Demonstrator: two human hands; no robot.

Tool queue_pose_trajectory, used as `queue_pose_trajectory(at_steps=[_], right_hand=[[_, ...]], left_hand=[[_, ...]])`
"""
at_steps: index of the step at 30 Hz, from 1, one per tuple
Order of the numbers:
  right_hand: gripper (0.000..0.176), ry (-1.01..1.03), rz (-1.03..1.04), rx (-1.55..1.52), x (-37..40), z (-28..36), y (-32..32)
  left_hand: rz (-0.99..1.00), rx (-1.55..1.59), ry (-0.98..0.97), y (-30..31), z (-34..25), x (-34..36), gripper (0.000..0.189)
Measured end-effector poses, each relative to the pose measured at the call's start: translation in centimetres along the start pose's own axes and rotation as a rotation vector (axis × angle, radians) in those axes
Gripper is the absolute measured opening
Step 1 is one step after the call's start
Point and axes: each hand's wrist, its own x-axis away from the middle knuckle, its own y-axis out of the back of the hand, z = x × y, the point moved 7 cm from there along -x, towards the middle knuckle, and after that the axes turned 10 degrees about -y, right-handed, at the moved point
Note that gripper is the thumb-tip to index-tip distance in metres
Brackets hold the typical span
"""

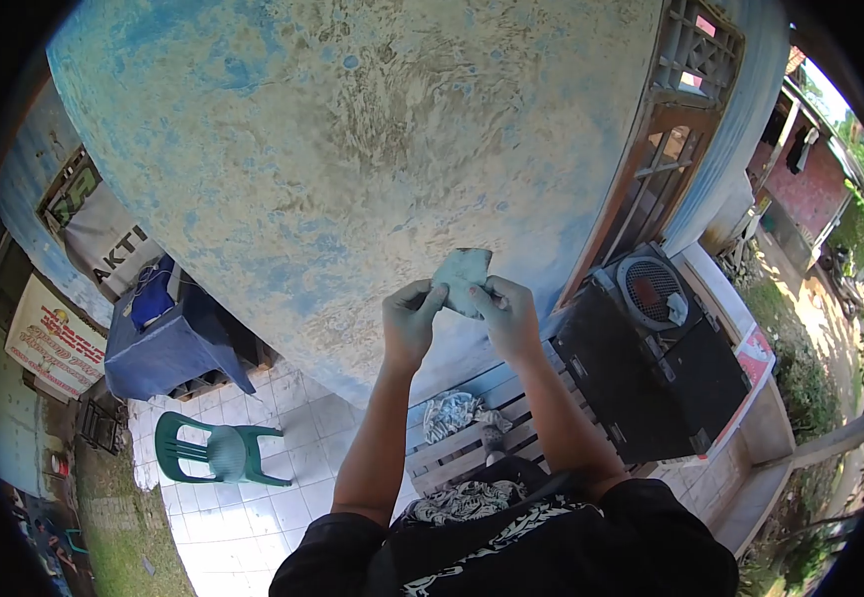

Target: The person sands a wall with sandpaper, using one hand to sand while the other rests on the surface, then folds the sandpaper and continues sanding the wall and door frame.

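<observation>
A small pale grey-green piece of sandpaper (pixel 464 273), with a dark brown strip along its top edge, is held up in front of the wall. My left hand (pixel 409 316) pinches its left side between thumb and fingers. On the lower right side, my right hand (pixel 510 316) grips it the same way. Both hands look coated in whitish dust. Behind them rises the wall (pixel 352 149), its blue paint patchy and worn to beige and brown.
A slatted wooden bench (pixel 442 460) with a crumpled patterned cloth (pixel 450 416) is below me. To the right stands a large black speaker box (pixel 641 373) by the window (pixel 666 159). A green plastic chair (pixel 225 453) and a blue-draped table (pixel 168 343) are at left.
</observation>
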Motion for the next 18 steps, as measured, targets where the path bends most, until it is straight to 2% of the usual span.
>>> queue_pose_trajectory(at_steps=[2, 4, 8, 10, 11, 12, 14, 18], right_hand=[[0.023, 0.037, -0.002, 0.041, 0.4, 1.0, 0.4], [0.021, 0.159, -0.06, -0.107, 1.1, 2.4, 0.4], [0.022, 0.165, -0.086, 0.013, 0.3, 1.6, 4.4], [0.024, -0.038, 0.08, -0.1, 0.2, 0.0, 5.6], [0.027, -0.022, 0.086, -0.323, 0.0, -0.8, 6.1], [0.027, -0.022, 0.065, -0.326, -0.2, -1.1, 6.5], [0.028, -0.016, 0.078, -0.601, -0.8, -1.7, 7.3], [0.032, -0.057, -0.034, -0.507, -2.9, -2.3, 10.0]], left_hand=[[-0.008, 0.032, 0.017, -1.2, 0.5, 0.5, 0.02], [-0.016, 0.055, 0.026, -2.2, 0.7, 0.7, 0.019], [0.172, -0.004, 0.015, -4.1, -0.3, -0.8, 0.016], [0.34, 0.071, 0.02, -6.1, -0.5, -1.2, 0.015], [0.38, 0.061, 0.022, -6.6, 0.3, -1.7, 0.012], [0.399, 0.067, 0.027, -7.2, 0.2, -2.3, 0.012], [0.534, -0.281, -0.136, -8.6, -0.4, -3.6, 0.011], [0.592, -0.427, -0.235, -11.6, -2.4, -7.2, 0.012]])
